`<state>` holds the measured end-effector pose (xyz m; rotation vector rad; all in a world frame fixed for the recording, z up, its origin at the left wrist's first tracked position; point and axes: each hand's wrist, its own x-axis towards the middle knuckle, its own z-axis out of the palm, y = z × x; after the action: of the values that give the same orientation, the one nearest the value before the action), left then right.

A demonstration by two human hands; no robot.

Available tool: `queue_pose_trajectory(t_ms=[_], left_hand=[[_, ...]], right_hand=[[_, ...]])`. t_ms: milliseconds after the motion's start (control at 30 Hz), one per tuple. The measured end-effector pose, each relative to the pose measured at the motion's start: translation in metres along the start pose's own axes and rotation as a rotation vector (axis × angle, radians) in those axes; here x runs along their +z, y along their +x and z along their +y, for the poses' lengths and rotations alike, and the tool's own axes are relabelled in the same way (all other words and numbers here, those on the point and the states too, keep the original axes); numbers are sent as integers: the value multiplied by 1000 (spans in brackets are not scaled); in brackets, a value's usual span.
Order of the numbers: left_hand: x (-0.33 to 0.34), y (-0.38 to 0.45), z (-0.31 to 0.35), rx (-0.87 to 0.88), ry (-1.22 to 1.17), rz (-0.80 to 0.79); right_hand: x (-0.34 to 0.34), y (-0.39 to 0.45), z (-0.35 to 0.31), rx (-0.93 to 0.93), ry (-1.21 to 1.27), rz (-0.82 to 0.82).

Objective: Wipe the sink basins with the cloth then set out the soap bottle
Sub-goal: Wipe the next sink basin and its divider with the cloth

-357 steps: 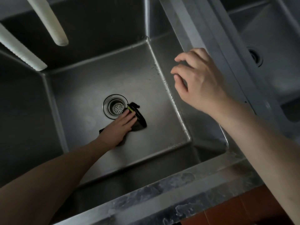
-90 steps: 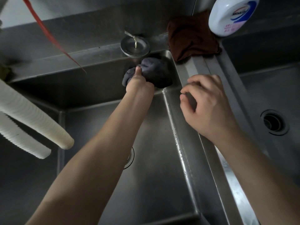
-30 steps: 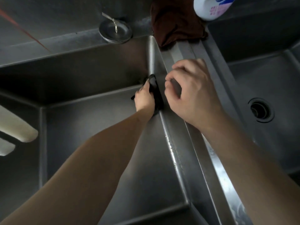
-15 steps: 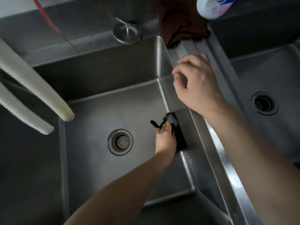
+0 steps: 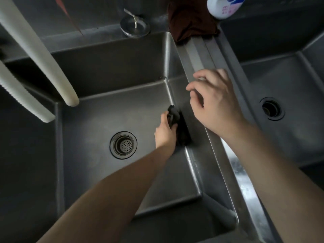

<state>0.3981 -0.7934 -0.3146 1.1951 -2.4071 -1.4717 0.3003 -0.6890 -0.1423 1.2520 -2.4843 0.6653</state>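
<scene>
My left hand (image 5: 165, 133) reaches down into the left sink basin (image 5: 108, 116) and grips a dark cloth (image 5: 180, 127), pressing it against the foot of the basin's right wall. My right hand (image 5: 215, 104) rests over the steel divider (image 5: 198, 55) between the two basins, fingers loosely curled and holding nothing. The white soap bottle (image 5: 225, 6) stands at the back, at the top edge of the view, only its lower part showing. The right basin (image 5: 280, 81) lies beyond the divider.
Two white ribbed hoses (image 5: 40, 55) hang over the left basin from the upper left. A drain strainer (image 5: 123, 144) sits in the left basin floor. A metal plug (image 5: 135, 28) and a brown rag (image 5: 191, 23) lie on the back ledge. The right basin has a drain (image 5: 271, 108).
My left hand slid the cloth down the right wall from the back corner to the basin floor, and has since shifted slightly along the wall. My right hand stays on the divider.
</scene>
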Motion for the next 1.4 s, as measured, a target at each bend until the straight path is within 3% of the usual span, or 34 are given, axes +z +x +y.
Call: queue_pose_trajectory(t_ms=[200, 433, 900, 1067, 1400], left_hand=[[10, 23, 7, 104, 318, -64], [8, -35, -13, 171, 409, -245], [1, -129, -25, 120, 513, -685], [-5, -132, -19, -43, 378, -730], [-15, -147, -6, -443, -294, -662]], right_hand=[[-10, -16, -1, -13, -23, -7], [-13, -31, -10, 29, -17, -50], [-13, -31, -11, 44, 14, -41], [-14, -31, -12, 61, 3, -52], [-16, -31, -14, 78, 1, -62]])
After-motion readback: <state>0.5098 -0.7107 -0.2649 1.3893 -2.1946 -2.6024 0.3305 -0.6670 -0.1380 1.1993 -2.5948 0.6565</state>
